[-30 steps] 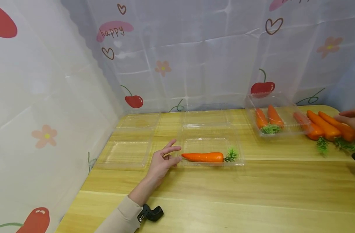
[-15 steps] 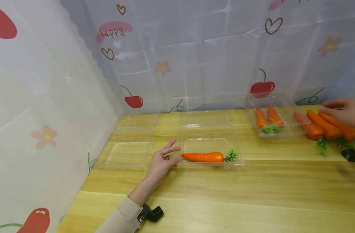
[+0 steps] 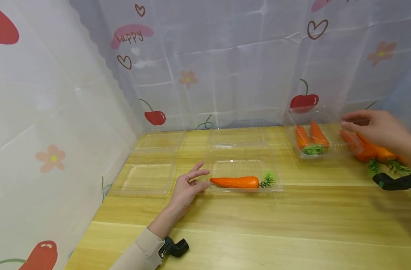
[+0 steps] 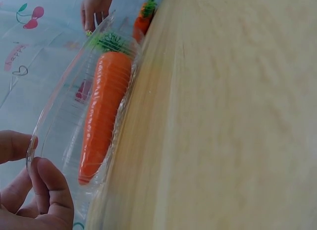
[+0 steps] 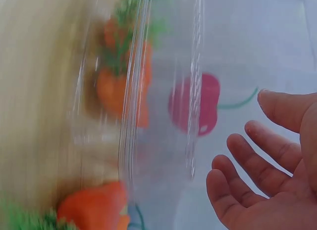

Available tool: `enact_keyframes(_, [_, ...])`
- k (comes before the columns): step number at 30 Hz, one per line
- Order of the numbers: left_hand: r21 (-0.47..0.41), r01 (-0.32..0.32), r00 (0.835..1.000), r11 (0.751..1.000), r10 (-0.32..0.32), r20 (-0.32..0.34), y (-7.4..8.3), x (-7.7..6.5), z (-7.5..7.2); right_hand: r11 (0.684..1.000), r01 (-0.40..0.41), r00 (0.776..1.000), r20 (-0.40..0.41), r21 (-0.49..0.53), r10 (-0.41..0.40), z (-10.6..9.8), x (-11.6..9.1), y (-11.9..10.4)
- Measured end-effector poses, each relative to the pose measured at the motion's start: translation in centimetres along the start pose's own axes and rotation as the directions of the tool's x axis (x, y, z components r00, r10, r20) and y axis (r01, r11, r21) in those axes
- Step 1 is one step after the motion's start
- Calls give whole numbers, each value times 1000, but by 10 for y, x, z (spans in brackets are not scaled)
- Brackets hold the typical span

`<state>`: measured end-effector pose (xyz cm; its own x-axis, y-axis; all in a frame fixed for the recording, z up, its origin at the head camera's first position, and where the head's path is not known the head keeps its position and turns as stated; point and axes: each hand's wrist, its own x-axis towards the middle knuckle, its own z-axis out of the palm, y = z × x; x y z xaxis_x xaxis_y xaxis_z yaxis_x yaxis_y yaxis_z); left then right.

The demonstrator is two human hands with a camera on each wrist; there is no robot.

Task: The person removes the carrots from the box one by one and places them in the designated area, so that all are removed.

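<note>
The tray (image 3: 239, 168), pinched at eight o'clock by the left hand (image 3: 186, 187), should be steadied; the right hand (image 3: 377, 126) is empty.

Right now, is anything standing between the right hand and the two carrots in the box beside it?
Yes, the box itself: in the right wrist view, its clear plastic stands between the right hand and the two carrots. Whether that is wall or lid, I can't tell.

Room type unclear — cherry-print sheeting (image 3: 239, 82) enclosing wooden table (image 3: 259, 225).
</note>
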<state>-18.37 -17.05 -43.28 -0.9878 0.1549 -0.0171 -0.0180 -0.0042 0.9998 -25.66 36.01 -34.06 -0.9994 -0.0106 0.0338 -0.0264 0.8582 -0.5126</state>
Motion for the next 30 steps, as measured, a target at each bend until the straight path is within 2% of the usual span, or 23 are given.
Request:
enact_keyframes(6, [2, 7, 1000, 1000, -7, 2, 1, -1, -1, 996, 61, 996, 59, 69, -65, 10, -4, -25])
enact_keyframes(12, [10, 13, 1000, 1000, -13, 5, 0, -1, -2, 992, 94, 991, 83, 79, -100, 14, -9, -44])
enact_keyframes(21, [7, 7, 1000, 1000, -7, 5, 3, -1, -2, 976, 190, 978, 70, 103, -197, 20, -15, -65])
enact_keyframes(25, [5, 6, 1000, 1000, -6, 12, 2, -1, -1, 970, 218, 970, 86, 110, -228, 22, -16, -73])
enact_keyframes(30, [0, 14, 1000, 1000, -14, 13, 1, -1, -1, 956, 240, 958, 115, 169, -261, 27, -18, -81])
